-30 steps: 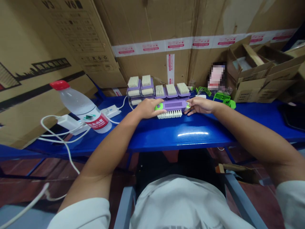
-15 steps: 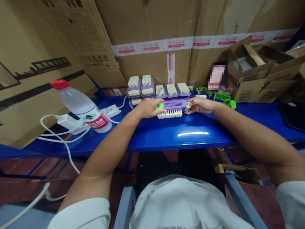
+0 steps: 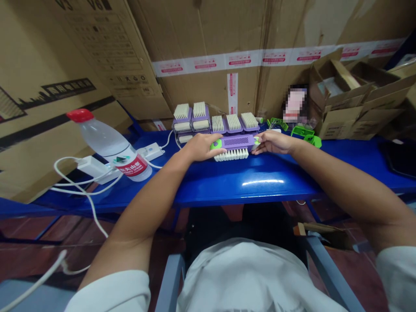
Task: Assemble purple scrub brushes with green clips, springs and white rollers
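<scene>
Your left hand [image 3: 198, 147] is closed around the green left end of the purple brush [image 3: 236, 142], thumb and index lying along it, while your right hand [image 3: 274, 142] pinches the other end, its remaining fingers loosely curled below. Brush sits mid-frame just above centre, white bristles facing down over the blue table [image 3: 221, 184]. Writing: bottle [image 3: 105, 138] at left has a red label [image 3: 131, 165] reading 夫山泉, carton [image 3: 110, 52] upper left shows "V3" plus a cropped mark, and red print on the white tape [image 3: 221, 63] across the top is too small to read.
</scene>
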{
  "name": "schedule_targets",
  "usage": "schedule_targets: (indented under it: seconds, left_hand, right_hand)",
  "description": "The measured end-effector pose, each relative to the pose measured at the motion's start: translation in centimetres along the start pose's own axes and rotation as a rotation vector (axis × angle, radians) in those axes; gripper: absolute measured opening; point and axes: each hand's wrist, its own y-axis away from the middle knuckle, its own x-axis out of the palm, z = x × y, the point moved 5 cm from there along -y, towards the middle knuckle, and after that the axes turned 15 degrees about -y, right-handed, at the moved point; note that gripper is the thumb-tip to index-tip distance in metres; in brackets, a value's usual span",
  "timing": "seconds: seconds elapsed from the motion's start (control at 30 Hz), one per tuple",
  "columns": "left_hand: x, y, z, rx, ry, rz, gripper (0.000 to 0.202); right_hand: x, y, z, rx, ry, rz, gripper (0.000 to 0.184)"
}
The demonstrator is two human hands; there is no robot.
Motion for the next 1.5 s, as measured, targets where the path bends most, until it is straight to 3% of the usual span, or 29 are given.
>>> schedule_targets:
  seconds: [0.77, 1.0, 1.23, 1.5]
  left_hand:
    - [-0.08, 0.11, -0.01, 0.008, -0.001, -0.082, 0.065]
    - [-0.08, 0.01, -0.15, -0.003, -0.008, -0.038, 0.067]
    - [0.05, 0.02, -0.09, 0.003, -0.001, 0.001, 0.067]
    - [0.05, -0.06, -0.29, -0.003, -0.011, 0.022, 0.067]
  right_hand:
    - [0.27, 0.06, 0.69, -0.071, 0.026, -0.048, 0.015]
    - [-0.03, -0.15, 0.18, -0.053, 0.013, -0.085, 0.017]
    - [0.02, -0.09, -0.23, 0.026, -0.038, -0.035, 0.009]
    - [0.12, 0.44, 0.11, 0.052, -0.054, 0.006, 0.027]
